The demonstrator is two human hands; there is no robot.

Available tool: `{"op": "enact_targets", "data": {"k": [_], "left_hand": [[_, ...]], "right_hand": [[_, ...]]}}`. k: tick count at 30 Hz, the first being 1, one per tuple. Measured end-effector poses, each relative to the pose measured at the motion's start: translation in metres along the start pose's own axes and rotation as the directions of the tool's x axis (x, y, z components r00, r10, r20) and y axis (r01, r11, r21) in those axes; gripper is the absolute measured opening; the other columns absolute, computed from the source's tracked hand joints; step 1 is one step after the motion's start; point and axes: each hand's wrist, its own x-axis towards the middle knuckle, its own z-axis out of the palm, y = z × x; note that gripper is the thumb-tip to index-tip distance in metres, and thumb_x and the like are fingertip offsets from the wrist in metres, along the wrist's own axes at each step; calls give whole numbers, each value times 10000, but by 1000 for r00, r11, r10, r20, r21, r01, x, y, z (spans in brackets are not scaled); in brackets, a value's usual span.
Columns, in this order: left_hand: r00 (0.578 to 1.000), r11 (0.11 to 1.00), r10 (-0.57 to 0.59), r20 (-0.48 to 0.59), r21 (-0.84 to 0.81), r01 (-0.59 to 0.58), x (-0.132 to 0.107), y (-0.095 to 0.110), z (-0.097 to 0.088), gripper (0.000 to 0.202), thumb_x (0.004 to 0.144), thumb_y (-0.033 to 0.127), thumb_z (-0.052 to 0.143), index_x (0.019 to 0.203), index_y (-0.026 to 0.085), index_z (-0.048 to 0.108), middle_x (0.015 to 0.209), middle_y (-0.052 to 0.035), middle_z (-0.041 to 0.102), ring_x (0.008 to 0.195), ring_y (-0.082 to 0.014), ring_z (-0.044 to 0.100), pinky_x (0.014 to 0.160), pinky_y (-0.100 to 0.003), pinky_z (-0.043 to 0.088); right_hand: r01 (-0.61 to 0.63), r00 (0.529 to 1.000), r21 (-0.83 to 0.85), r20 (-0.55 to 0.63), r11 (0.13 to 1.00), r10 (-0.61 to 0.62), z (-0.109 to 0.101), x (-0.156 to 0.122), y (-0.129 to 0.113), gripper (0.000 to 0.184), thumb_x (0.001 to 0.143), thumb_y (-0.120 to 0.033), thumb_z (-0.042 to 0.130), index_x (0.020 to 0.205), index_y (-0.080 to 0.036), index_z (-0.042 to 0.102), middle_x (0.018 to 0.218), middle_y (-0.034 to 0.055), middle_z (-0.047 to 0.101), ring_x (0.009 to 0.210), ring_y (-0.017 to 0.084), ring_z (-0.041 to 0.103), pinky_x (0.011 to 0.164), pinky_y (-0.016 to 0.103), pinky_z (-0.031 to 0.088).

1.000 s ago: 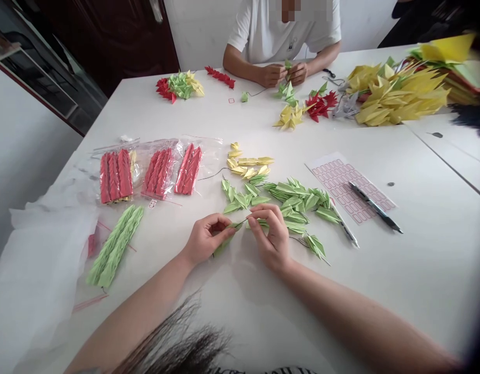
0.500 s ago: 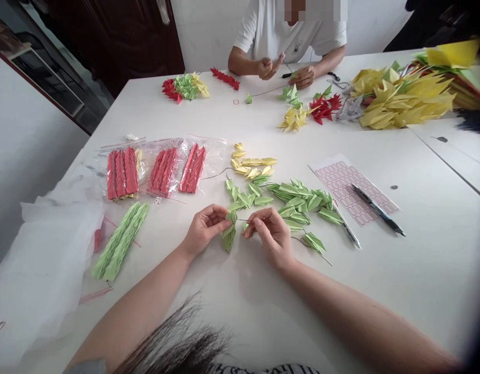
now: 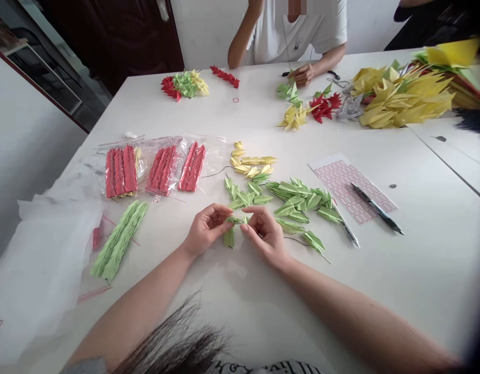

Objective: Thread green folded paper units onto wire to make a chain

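White table point(image 3: 243, 317); left hand point(image 3: 204, 231) pinches green paper strand point(image 3: 229, 239), right hand point(image 3: 269, 238) pinches green piece point(image 3: 245, 219).

Glossy white desk point(image 3: 216, 117), crossed at 3 o'clock by a seam point(image 3: 444, 160). Backed at 12 by a plain white wall point(image 3: 208, 36). Dark panelled door point(image 3: 111, 31) set at 11, fitted with a metal handle point(image 3: 162, 9). Pale side wall point(image 3: 25, 119) seen at 9–10, edged in dark red; dim furniture point(image 3: 17, 48) glimpsed beyond at 10. Soft light reflected off the desk.
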Motion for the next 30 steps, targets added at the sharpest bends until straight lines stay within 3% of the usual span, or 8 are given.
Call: {"op": "enact_targets", "data": {"k": [4,9,14,17,23,30], "left_hand": [[999,998,16,38,61,-19,-1,-3,-1,270,766,339,793,942,170,678,820,-43,675,767,-148,629,705,-263,523],[998,985,34,55,167,-42,-3,-5,-2,226,817,325,735,960,160,681,783,-49,644,718,-148,597,645,-263,505],[979,952,176,104,236,-196,-4,-6,1,139,868,237,661,992,179,684,1028,-93,635,880,-170,616,748,-280,524],[970,941,225,92,239,-241,-4,-8,2,166,878,214,648,1041,200,674,1115,-86,578,885,-150,606,784,-277,529],[962,929,270,44,251,-272,-3,-11,1,192,883,206,644,1075,215,646,1079,-60,544,828,-119,586,760,-249,536],[938,903,347,-6,271,-333,-2,-15,3,199,859,181,671,1055,213,651,1076,-43,541,788,-90,588,793,-248,548]], "right_hand": [[16,999,-41,34,999,-15,-1,1,0,253,955,-447,569,893,-208,627,689,2,498,578,143,430,531,283,334],[50,994,-105,102,993,-39,0,2,-3,206,959,-402,542,909,-207,587,780,26,512,630,154,467,547,283,367],[48,998,-221,57,974,-36,2,3,-1,90,924,-275,535,861,-210,530,799,18,496,679,160,466,596,287,386],[26,999,-183,35,983,-20,1,4,1,78,922,-258,518,863,-210,531,829,28,529,723,169,489,632,293,408],[-95,992,-55,75,994,99,-1,5,-2,112,901,-294,510,878,-199,564,754,22,592,683,165,537,631,285,438],[-130,988,13,81,991,129,0,6,3,78,838,-233,566,877,-183,611,761,15,609,676,156,551,633,278,436]]}}
